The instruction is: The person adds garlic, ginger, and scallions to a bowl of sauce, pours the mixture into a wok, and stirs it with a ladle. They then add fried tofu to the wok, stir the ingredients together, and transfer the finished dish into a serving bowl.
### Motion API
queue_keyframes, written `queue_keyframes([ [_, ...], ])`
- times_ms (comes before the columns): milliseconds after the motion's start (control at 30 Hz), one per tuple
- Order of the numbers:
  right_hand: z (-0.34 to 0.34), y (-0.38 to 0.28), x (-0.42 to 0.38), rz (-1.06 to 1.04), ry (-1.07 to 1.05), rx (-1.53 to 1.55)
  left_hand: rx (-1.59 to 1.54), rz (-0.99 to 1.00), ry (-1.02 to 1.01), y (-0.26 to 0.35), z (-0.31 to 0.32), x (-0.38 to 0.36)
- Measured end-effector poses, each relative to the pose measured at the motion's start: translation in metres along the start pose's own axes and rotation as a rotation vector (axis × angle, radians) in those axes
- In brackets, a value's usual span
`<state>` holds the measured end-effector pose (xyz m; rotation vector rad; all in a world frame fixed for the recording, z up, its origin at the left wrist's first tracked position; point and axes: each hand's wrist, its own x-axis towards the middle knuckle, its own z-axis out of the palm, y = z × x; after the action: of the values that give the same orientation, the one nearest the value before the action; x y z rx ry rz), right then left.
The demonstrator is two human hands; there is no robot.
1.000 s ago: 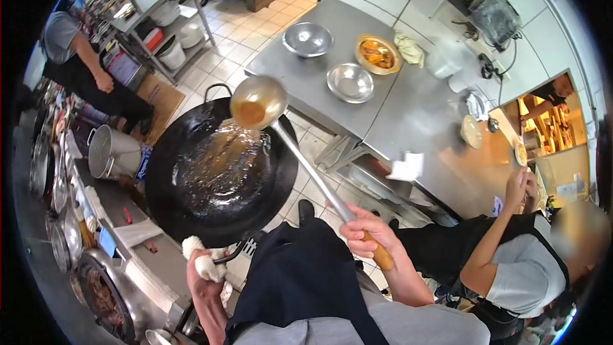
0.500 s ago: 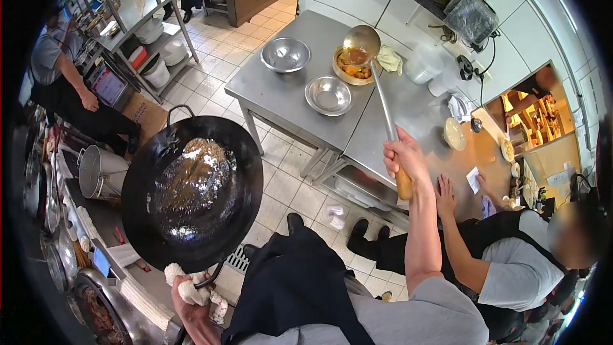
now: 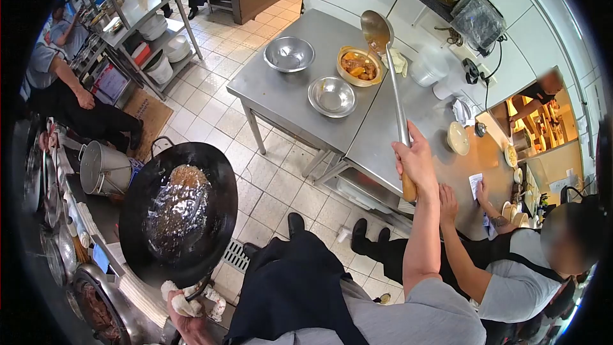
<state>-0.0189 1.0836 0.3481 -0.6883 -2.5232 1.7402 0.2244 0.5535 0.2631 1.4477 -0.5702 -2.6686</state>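
My left hand (image 3: 185,319) grips the handle of a black wok (image 3: 214,217) through a white cloth (image 3: 186,303). A thin layer of brown sauce (image 3: 179,201) lies in the wok. Wrapped round the wooden handle of a long ladle (image 3: 397,96), my right hand (image 3: 415,160) is stretched out over the steel table. The ladle's bowl is tilted, with brown sauce on it, just beside and above a yellowish pot (image 3: 343,75) of food in sauce. Two metal bowls, one farther back (image 3: 289,51) and one nearer (image 3: 332,94), stand left of the pot.
A co-worker (image 3: 530,262) stands close on my right, hands at the steel table (image 3: 383,134), one by a white slip (image 3: 476,185). Another person (image 3: 64,83) is at the far left. A tall metal pot (image 3: 105,169) stands left of the wok. Clear plastic tubs (image 3: 429,66) sit by the wall.
The ladle has moved right, off the top of the yellowish pot, so more of its food shows. The wok has shifted down and left and tilts more.
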Motion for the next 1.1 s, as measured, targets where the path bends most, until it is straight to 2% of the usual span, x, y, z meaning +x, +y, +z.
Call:
queue_keyframes([
  [133, -0.001, -0.003, -0.013, -0.096, 0.043, -0.062, 0.063, 0.086, 0.134, 0.001, 0.013, -0.015],
  [233, 0.003, -0.003, -0.023, -0.146, 0.076, -0.089, 0.036, -0.005, 0.039, 0.002, 0.045, -0.042],
  [267, 0.005, -0.002, -0.026, -0.172, 0.101, -0.093, -0.019, -0.004, 0.011, 0.032, -0.037, -0.003],
  [367, 0.013, 0.014, -0.023, -0.125, 0.076, 0.015, -0.009, 0.075, -0.035, 0.024, 0.000, -0.029],
  [433, 0.021, 0.054, 0.000, -0.116, 0.035, 0.065, -0.019, 0.041, 0.010, 0.035, -0.016, -0.032],
  [500, 0.030, 0.070, 0.012, -0.114, -0.016, 0.113, -0.097, 0.017, -0.098, 0.038, -0.019, -0.041],
  [533, 0.036, 0.074, 0.012, -0.045, 0.002, 0.225, -0.058, -0.044, -0.166, 0.052, -0.043, -0.039],
  [600, 0.046, 0.070, 0.011, 0.081, -0.007, 0.430, -0.132, 0.014, -0.134, 0.045, -0.026, -0.060],
  [633, 0.048, 0.067, 0.013, 0.082, -0.037, 0.432, -0.193, 0.056, -0.115, 0.043, -0.020, -0.070],
  [667, 0.048, 0.066, 0.017, 0.141, -0.044, 0.682, -0.249, 0.001, -0.249, 0.051, -0.040, -0.072],
  [700, 0.048, 0.067, 0.022, 0.208, -0.058, 0.928, -0.269, 0.036, -0.239, 0.050, -0.035, -0.079],
  [767, 0.048, 0.081, 0.030, 0.108, -0.478, 1.485, -0.250, 0.176, -0.060, 0.050, -0.029, -0.095],
  [800, 0.056, 0.073, 0.029, 0.133, -0.558, 1.582, -0.262, 0.356, 0.112, 0.050, -0.039, -0.097],
  [833, 0.064, 0.059, 0.026, 0.170, -0.640, 1.679, -0.255, 0.547, 0.130, 0.052, -0.055, -0.094],
  [900, 0.091, 0.047, 0.026, 0.234, -0.783, 1.724, 0.206, 0.880, 0.246, 0.048, -0.099, -0.095],
  [933, 0.107, 0.045, 0.024, 0.270, -0.848, 1.714, 0.170, 0.917, 0.287, 0.051, -0.095, -0.110],
  [1000, 0.138, 0.041, 0.022, 0.390, -1.021, 1.757, -0.406, 0.553, 0.109, 0.069, -0.071, -0.127],
  [1033, 0.156, 0.038, 0.020, 0.397, -1.064, 1.746, -0.433, 0.579, 0.108, 0.074, -0.079, -0.129],
  [1100, 0.197, 0.039, 0.014, 0.623, -1.201, 1.687, -0.585, 0.502, 0.040, 0.089, -0.098, -0.125],
])
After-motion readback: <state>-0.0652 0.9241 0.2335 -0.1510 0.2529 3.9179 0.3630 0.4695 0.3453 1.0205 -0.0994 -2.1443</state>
